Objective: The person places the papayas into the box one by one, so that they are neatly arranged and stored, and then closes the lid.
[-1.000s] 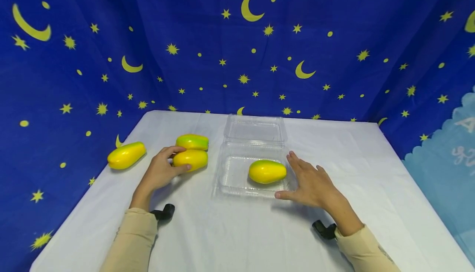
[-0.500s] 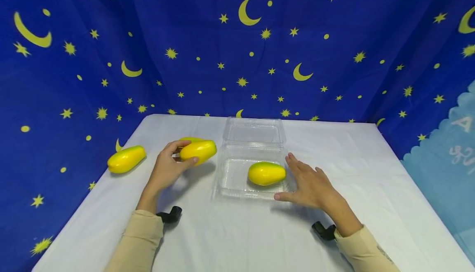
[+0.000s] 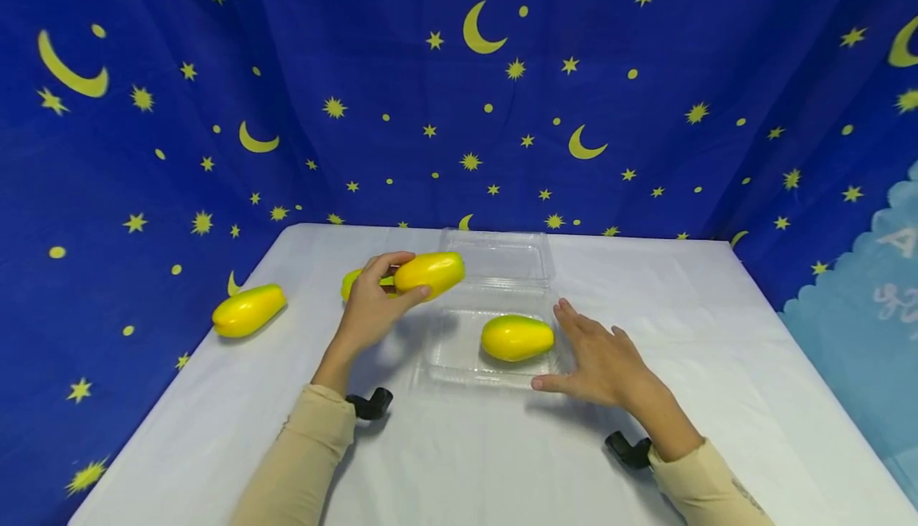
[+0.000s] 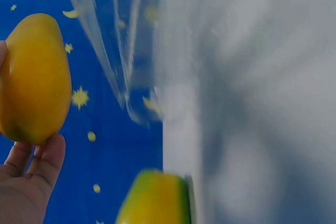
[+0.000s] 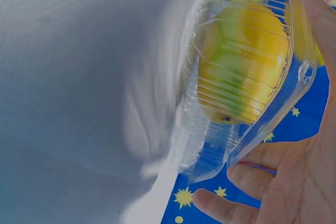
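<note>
In the head view my left hand (image 3: 374, 303) grips a yellow papaya (image 3: 430, 273) between thumb and fingers, lifted above the table near the left side of a clear plastic clamshell box (image 3: 452, 363). The left wrist view shows this held papaya (image 4: 35, 80) with fingertips at its end. A second papaya (image 3: 518, 338) lies in the box's near half, toward its right. My right hand (image 3: 602, 359) is spread at the box's right edge, its fingers straight. In the right wrist view, the fingers rest along the box rim (image 5: 299, 85), with the papaya (image 5: 244, 64) visible through the ribbed wall.
Behind my left hand, another papaya (image 3: 349, 282) is partly hidden. One more papaya (image 3: 249, 311) lies at the table's left edge. The box's lid (image 3: 495, 259) is folded back toward the blue star-patterned curtain (image 3: 402, 72). A white cloth covers the table (image 3: 645, 287).
My left hand has lifted the nearer of two neighbouring papayas off the table and carried it right, toward the box. My right hand stays at the box's right edge.
</note>
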### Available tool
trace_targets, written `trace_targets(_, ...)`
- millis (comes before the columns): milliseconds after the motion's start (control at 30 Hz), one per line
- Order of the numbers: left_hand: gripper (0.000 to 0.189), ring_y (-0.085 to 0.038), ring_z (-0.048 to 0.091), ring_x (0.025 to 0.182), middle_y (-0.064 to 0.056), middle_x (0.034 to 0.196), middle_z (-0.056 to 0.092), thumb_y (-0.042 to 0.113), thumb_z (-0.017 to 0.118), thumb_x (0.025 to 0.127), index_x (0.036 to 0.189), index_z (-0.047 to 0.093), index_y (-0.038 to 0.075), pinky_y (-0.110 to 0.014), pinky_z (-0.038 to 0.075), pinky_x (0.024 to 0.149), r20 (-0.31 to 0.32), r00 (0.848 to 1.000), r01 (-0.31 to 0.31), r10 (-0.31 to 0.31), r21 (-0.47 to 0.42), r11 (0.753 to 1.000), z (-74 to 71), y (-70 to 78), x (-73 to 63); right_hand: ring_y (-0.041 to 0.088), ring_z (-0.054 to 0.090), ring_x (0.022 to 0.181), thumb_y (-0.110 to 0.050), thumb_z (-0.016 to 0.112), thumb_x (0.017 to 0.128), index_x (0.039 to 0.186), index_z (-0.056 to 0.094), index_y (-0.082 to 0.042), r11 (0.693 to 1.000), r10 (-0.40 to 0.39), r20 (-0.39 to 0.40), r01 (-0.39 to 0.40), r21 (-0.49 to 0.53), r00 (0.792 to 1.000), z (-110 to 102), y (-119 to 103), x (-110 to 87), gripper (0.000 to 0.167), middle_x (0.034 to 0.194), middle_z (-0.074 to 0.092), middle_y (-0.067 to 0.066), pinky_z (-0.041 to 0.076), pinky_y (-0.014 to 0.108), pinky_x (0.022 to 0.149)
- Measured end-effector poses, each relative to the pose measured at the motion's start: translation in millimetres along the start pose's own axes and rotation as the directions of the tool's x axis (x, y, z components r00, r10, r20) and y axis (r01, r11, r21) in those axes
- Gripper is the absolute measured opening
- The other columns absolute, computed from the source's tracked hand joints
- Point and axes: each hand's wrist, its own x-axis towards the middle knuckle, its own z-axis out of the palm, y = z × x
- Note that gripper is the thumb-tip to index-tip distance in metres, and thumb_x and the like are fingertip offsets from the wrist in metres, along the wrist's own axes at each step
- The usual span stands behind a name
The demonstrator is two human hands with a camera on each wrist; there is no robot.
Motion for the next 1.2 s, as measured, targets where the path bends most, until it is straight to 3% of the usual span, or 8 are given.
trace_targets(400,0.057,-0.019,0.055,0.119,0.004,0.133,0.056,0.037,0.082,0.084,0.134,0.059,0.02,-0.039,0.053,0.094,0.012,1.0,0.005,-0.004,-0.084,0.996,53.0,28.9,10.8,0.041,0.038,0.145,-0.087,0.06,0.071,0.161,0.021,-0.013,1.0,0.021,0.015,-0.021,0.008,1.0,0,-2,-1.7,0.123,0.168,0.019,0.006,0.026,0.077,0.109)
trace_targets(700,0.053,-0.018,0.056,0.117,0.003,0.129,0.057,0.034,0.08,0.085,0.132,0.057,0.023,-0.036,0.056,0.094,0.061,0.996,0.065,-0.064,-0.012,0.998,97.6,32.3,5.2,0.041,0.039,0.144,-0.088,0.059,0.07,0.16,0.023,-0.014,1.0,0.021,0.016,-0.022,0.007,1.0,1,-2,-2.4,0.123,0.168,0.02,0.005,0.026,0.077,0.108)
trace_targets(1200,0.051,-0.02,0.057,0.12,-0.001,0.133,0.057,0.031,0.076,0.088,0.135,0.057,0.022,-0.039,0.053,0.098,0.162,0.983,0.079,-0.088,0.063,0.995,123.9,27.0,-2.4,0.04,0.039,0.145,-0.088,0.059,0.071,0.16,0.017,-0.006,0.999,0.034,0.027,-0.034,-0.003,0.999,-2,-3,-1.3,0.128,0.166,0.022,0.011,0.025,0.077,0.109)
